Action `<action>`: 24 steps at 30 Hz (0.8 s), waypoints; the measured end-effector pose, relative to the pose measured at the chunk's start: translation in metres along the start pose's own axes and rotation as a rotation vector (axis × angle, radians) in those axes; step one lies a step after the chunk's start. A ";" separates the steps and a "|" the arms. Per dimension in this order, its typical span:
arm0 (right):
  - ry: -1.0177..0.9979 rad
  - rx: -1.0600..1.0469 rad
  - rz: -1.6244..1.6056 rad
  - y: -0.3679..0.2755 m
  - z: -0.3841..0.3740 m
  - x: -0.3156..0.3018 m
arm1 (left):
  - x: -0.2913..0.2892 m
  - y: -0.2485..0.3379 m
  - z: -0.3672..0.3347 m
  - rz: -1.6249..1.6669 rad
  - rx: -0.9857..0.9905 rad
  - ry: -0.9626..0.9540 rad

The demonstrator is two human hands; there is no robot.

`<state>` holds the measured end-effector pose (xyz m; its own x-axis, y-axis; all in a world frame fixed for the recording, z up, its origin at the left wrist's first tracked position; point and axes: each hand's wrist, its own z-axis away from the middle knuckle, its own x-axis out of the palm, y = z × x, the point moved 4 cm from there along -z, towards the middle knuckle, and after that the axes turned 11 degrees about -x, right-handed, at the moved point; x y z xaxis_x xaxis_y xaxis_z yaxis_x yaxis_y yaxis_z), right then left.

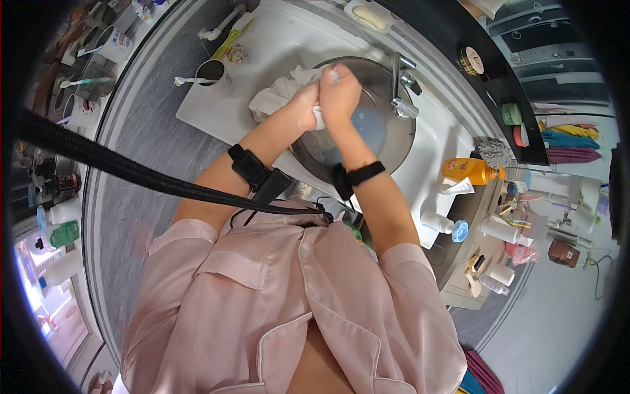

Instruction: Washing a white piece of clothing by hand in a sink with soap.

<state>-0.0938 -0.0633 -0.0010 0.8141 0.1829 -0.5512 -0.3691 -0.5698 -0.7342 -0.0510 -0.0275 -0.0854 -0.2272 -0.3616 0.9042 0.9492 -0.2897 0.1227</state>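
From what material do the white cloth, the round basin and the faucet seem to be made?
White cloth: probably woven fabric, matt, falling in loose folds.
Round basin: perhaps metal or tinted glass; its grey wall looks glossy.
Faucet: likely chromed metal, with bright mirror-like highlights.

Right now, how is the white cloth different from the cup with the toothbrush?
The white cloth is bunched and wrinkled, but the cup keeps its round shape. The left hand and right hand grip the cloth at the basin, while the cup stands untouched, a toothbrush in it. Both look mostly pale outside.
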 end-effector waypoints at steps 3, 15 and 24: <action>-0.062 -0.279 -0.149 -0.066 0.039 -0.003 | -0.054 0.016 -0.014 -0.125 0.119 -0.403; -0.026 0.168 -0.536 0.058 -0.017 -0.003 | 0.035 0.024 0.056 -0.085 0.082 0.027; -0.335 0.142 -0.806 0.012 0.002 -0.041 | 0.054 0.022 0.077 -0.655 0.158 0.130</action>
<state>-0.1327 -0.0757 0.0125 0.6849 0.7237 0.0846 0.1900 -0.0653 -0.9796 -0.0254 0.0152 -0.0027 -0.7801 -0.2625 0.5679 0.6254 -0.3555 0.6947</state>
